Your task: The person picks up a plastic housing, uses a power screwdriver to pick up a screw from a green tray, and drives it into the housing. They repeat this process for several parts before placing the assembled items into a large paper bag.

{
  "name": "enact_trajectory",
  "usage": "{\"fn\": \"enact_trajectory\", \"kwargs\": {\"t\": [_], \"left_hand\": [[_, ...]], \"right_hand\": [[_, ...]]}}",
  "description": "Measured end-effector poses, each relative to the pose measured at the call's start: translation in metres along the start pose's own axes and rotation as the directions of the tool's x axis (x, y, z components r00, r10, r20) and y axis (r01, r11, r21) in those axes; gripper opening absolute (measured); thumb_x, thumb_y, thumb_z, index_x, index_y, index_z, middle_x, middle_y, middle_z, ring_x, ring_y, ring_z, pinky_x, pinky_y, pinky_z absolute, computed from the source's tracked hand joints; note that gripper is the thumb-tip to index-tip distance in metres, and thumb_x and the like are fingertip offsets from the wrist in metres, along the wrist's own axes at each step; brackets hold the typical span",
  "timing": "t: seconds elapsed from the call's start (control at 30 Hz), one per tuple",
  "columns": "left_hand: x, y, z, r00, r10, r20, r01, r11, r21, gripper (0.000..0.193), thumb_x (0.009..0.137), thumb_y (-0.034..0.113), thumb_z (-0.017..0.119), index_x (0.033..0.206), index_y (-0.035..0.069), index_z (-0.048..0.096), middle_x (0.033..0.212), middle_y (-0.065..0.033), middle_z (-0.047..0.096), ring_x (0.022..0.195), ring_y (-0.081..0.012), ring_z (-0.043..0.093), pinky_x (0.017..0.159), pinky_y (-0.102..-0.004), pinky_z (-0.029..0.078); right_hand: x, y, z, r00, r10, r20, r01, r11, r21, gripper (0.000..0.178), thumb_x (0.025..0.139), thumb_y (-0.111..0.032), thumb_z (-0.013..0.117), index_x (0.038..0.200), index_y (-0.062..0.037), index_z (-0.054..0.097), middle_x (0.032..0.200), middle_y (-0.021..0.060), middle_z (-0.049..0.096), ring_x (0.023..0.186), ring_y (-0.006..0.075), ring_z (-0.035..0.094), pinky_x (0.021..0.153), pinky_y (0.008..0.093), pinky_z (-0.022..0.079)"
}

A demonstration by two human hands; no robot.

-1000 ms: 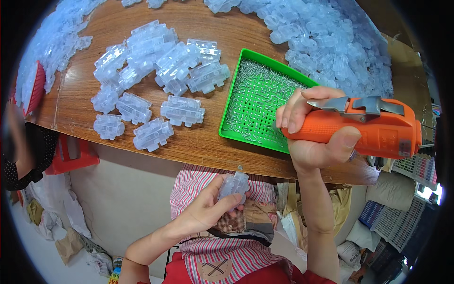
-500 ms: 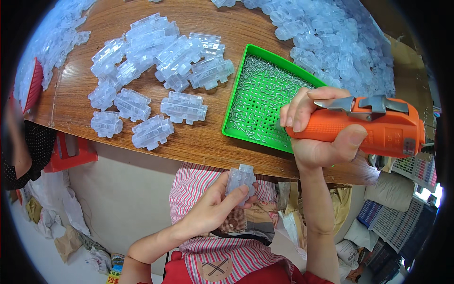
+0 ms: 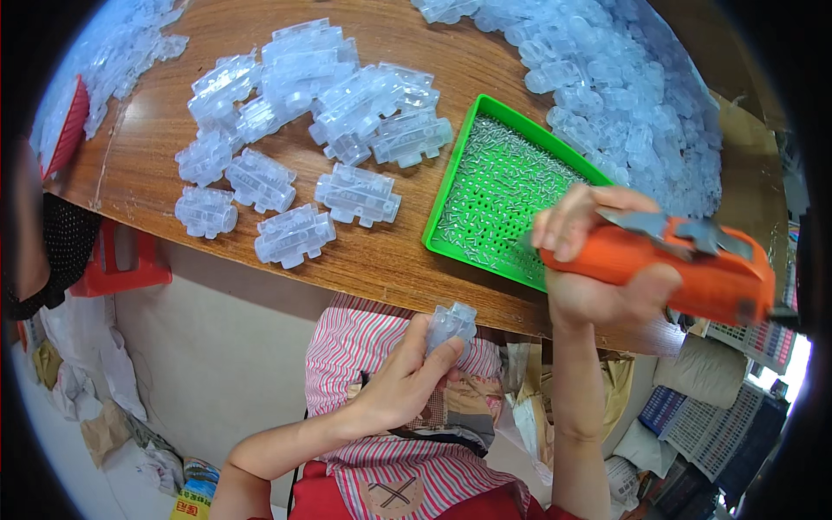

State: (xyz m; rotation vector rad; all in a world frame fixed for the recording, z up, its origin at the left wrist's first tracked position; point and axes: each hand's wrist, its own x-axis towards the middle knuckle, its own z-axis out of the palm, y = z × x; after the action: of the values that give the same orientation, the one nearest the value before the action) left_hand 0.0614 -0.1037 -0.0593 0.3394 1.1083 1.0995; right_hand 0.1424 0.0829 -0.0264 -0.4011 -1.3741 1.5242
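Note:
My left hand (image 3: 407,373) is closed round a clear plastic housing (image 3: 451,328), held over my lap just below the table's edge. In my right hand (image 3: 589,277) is an orange electric screwdriver (image 3: 667,273), with grey metal parts along its upper side. The screwdriver lies nearly level, its front end pointing left over the green tray (image 3: 436,204). That tray has a perforated bottom and holds many small silver screws (image 3: 494,165). My right fingers wrap the tool's body near its front, and its tip is blurred.
Clear plastic housings (image 3: 357,195) lie grouped on the brown table (image 3: 364,256) left of the tray. A large heap of clear parts (image 3: 598,87) fills the far right. A red basket (image 3: 65,130) and a red stool (image 3: 126,256) are at the left, beside another person's arm (image 3: 30,243).
The view has shifted a little. The screwdriver has tilted, its rear end dropping slightly, while its front stays over the tray. My left hand still holds the housing.

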Motion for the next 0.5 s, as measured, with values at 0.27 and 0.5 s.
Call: {"fn": "enact_trajectory", "kwargs": {"t": [0.27, 0.5], "left_hand": [[0.000, -0.007, 0.000, 0.999, 0.038, -0.032, -0.037, 0.999, 0.027, 0.029, 0.098, 0.026, 0.050, 0.108, 0.001, 0.040, 0.077, -0.0040, 0.052, 0.069, -0.0091, 0.050, 0.061, -0.0260, 0.042], [-0.001, -0.004, 0.001, 0.999, 0.029, -0.037, -0.030, 0.999, -0.016, 0.027, 0.097, 0.025, 0.050, 0.107, 0.001, 0.040, 0.076, -0.0033, 0.051, 0.068, -0.0086, 0.049, 0.060, -0.0253, 0.042]], "right_hand": [[-0.036, -0.054, 0.035, 0.978, 0.073, 0.195, -0.066, 0.997, -0.039, 0.071, 0.076, -0.073, 0.054, 0.104, -0.0077, 0.049, 0.061, 0.0025, 0.047, 0.059, 0.0163, 0.047, 0.050, 0.0295, 0.044], [-0.047, -0.042, 0.037, 0.975, 0.135, 0.176, -0.120, 0.989, -0.089, 0.073, 0.075, -0.076, 0.051, 0.100, -0.0077, 0.048, 0.061, 0.0029, 0.048, 0.057, 0.0169, 0.048, 0.050, 0.0300, 0.045]]}}
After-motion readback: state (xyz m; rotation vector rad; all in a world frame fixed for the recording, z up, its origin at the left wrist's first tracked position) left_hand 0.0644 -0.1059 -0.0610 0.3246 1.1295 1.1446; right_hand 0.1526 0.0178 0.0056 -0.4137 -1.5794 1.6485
